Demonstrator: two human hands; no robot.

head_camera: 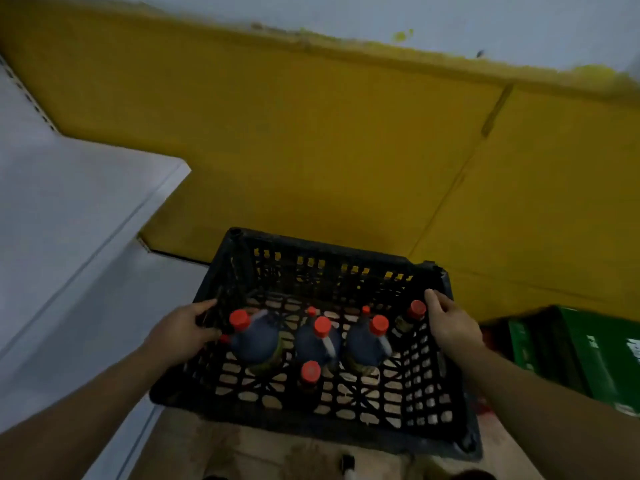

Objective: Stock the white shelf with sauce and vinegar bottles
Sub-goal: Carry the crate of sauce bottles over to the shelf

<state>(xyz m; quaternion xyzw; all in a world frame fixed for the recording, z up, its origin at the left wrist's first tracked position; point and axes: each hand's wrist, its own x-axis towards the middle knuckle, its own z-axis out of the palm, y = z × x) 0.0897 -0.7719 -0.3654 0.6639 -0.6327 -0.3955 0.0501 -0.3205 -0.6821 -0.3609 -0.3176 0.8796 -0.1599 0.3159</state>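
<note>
A black plastic lattice crate [426,393] is held in front of me, low in the head view. My left hand [183,329] grips its left wall, my right hand [450,323] grips its right wall. Inside stand several dark bottles with red caps: three large jugs in a row, the leftmost jug [254,337], and a smaller bottle [310,374] nearer me. Another small bottle [412,315] stands by my right hand. The white shelf [69,209] runs along the left.
A yellow wall [311,140] fills the space ahead, white above it. A green crate or box [581,351] sits at the lower right. A tan floor [242,455] shows under the black crate. The frame is blurred.
</note>
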